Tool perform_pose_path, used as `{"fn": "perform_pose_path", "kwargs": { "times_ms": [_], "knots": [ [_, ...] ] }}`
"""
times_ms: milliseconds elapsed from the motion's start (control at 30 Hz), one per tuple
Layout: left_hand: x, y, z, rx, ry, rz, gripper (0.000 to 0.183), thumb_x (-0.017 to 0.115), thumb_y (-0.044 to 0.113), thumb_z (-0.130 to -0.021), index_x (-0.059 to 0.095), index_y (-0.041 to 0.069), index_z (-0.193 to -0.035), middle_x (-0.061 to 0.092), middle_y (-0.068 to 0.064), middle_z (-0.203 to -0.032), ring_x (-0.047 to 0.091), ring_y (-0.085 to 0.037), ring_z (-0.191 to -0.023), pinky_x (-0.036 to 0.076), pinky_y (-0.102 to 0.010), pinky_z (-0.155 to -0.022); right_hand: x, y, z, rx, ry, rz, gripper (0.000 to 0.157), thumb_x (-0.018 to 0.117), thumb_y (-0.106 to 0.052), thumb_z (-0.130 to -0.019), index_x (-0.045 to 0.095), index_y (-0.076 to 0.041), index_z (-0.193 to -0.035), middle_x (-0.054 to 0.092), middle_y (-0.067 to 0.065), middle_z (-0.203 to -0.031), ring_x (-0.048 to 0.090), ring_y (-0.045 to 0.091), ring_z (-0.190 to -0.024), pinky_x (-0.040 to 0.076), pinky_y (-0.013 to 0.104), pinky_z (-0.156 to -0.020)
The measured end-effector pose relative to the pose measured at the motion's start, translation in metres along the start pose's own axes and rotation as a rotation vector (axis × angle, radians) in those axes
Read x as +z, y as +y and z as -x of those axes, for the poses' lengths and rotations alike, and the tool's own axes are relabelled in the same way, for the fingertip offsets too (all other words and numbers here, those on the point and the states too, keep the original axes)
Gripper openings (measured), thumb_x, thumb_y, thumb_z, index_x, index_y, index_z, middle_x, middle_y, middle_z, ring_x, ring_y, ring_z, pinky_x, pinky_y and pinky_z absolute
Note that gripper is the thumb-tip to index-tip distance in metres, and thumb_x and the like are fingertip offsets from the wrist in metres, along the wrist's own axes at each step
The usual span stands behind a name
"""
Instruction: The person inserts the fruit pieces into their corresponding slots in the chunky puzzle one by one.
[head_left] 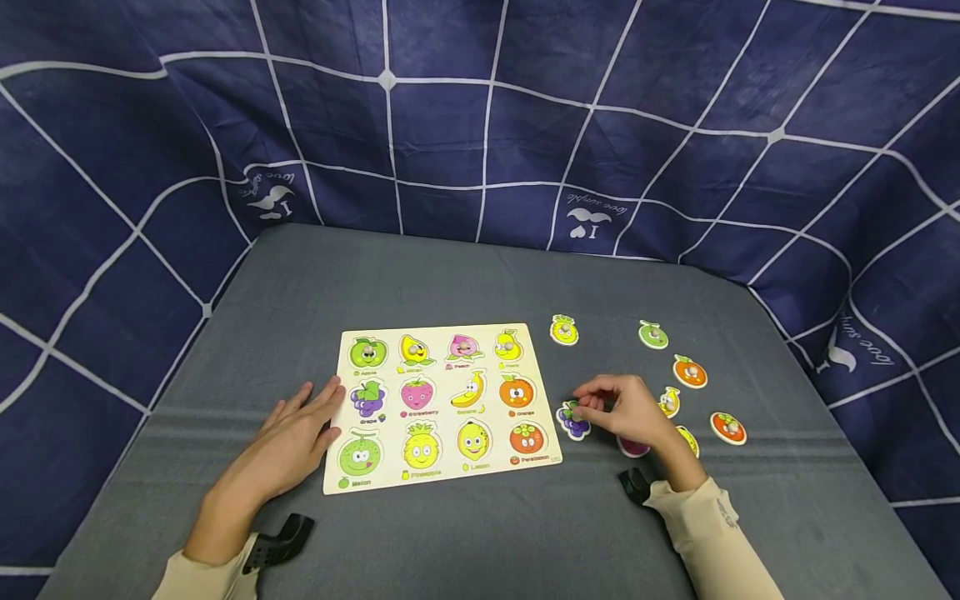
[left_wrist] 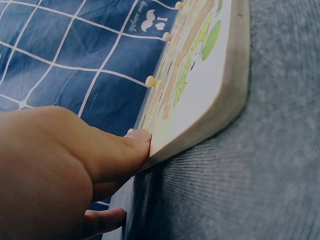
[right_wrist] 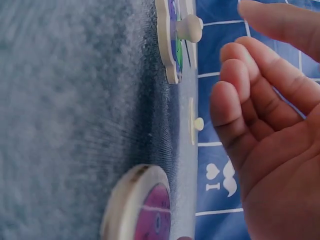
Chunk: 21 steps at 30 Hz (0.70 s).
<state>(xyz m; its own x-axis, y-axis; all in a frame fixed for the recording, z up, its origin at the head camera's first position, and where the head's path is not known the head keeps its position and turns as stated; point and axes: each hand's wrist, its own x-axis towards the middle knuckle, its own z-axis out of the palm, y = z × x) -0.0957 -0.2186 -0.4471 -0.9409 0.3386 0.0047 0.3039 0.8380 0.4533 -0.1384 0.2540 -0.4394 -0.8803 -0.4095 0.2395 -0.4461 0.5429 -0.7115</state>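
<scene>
Right hand (head_left: 624,408) poised over the grape piece (head_left: 573,423), thumb and fingertips apart and pinching nothing (its knob (right_wrist: 190,28) stands free in the right wrist view). That piece lies just beside the board's (head_left: 448,433) right edge. Left hand (head_left: 288,442), fingers extended, touches the board's left edge, probably to steady it. A purple piece (head_left: 633,448) is partly hidden under the right hand; its fruit is unclear.

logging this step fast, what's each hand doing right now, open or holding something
Left hand: open, touching the puzzle board at its left edge.
Right hand: open, holding nothing, near the loose grape piece.
</scene>
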Motion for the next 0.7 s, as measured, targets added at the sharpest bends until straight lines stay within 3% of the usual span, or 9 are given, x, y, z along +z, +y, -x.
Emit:
{"fn": "perform_pose_path", "kwargs": {
  "times_ms": [700],
  "knots": [
    [0.0006, -0.001, -0.0001, 0.005, 0.003, -0.001, 0.055, 0.064, 0.008, -0.095, 0.044, -0.007, -0.144, 0.037, -0.024, -0.152, 0.028, -0.056, -0.137, 0.02, -0.076, -0.102, 0.0005, 0.0074, 0.0088, 0.108, -0.106, 0.072, 0.014, 0.084, -0.004, -0.076, 0.074, -0.008, -0.084, 0.063, -0.012, -0.069, 0.058, 0.002, -0.061, 0.05, 0.023, -0.054]
  ]
}}
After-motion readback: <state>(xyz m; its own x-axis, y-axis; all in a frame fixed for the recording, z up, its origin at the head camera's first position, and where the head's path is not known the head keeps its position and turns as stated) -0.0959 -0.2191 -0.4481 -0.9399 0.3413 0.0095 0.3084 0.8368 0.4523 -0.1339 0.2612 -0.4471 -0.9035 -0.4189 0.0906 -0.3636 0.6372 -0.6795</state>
